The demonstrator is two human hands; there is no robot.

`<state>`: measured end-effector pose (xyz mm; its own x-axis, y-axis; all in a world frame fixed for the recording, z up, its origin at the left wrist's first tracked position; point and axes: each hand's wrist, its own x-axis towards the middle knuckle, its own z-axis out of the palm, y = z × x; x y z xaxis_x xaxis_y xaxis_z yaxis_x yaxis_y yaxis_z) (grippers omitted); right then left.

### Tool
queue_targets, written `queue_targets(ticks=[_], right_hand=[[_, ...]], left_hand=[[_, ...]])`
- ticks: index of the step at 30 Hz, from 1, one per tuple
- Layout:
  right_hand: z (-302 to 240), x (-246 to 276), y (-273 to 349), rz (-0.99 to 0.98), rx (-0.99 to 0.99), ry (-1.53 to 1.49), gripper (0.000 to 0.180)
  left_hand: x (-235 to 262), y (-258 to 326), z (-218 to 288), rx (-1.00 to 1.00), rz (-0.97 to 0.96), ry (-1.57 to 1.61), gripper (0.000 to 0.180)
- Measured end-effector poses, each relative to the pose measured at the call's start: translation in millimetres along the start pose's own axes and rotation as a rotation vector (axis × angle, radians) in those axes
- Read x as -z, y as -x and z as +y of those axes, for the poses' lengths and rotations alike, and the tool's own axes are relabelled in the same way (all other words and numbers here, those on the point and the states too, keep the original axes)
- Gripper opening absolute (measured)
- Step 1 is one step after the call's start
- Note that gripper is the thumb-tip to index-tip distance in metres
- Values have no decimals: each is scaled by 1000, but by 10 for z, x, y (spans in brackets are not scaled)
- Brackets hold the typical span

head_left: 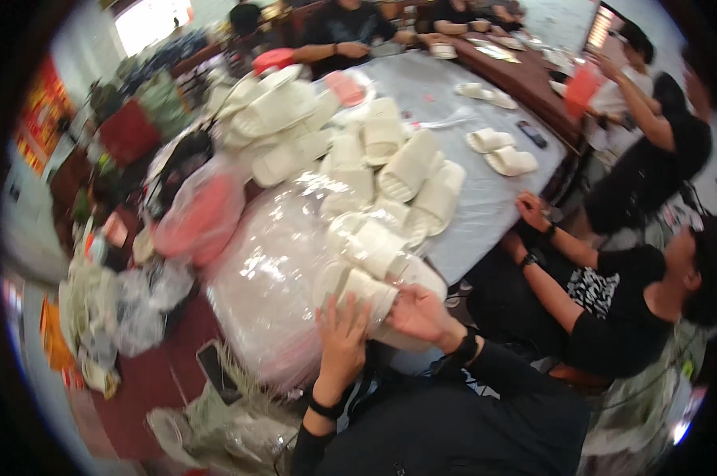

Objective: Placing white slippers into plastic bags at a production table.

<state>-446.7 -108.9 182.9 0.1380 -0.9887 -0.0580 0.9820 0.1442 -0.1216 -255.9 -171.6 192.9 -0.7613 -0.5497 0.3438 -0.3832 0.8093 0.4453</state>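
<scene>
Head view has both hands at the near end of the bench (pixel 485 214), on a cream slipper (pixel 368 287): the left hand (pixel 343 337) lies spread against its near side, while the right hand (pixel 420 314), fingers bent, seems to grasp its right side (blur hides the fingertips). Clear plastic (pixel 267 274) bulges just left; more cream slippers (pixel 275 111) heap toward the far left corner.

1. Pale wall (pixel 74 54), bearing a red-and-yellow poster (pixel 41 111) at left.
2. Overexposed rectangular window (pixel 154 25), upper left; narrow, dark-framed window (pixel 602 28), upper right.
3. Central table (pixel 485 202), pale grey on top; brown table (pixel 527 75) beyond, upper right.
4. Dark red surface (pixel 148 401), lower left; floor or furniture indistinguishable.
</scene>
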Motion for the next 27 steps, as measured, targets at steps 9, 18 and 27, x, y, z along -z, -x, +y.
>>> queue_targets(ticks=[9,18,27], right_hand=[[83,-18,-245,-108,68,10,45],[42,-93,-540,-100,78,-128,36],[180,105,-744,-158,57,-258,39]], left_hand=[[112,7,179,-89,-47,87,48],[238,117,264,-188,-183,273,46],[102,315,-150,232,409,603,78]])
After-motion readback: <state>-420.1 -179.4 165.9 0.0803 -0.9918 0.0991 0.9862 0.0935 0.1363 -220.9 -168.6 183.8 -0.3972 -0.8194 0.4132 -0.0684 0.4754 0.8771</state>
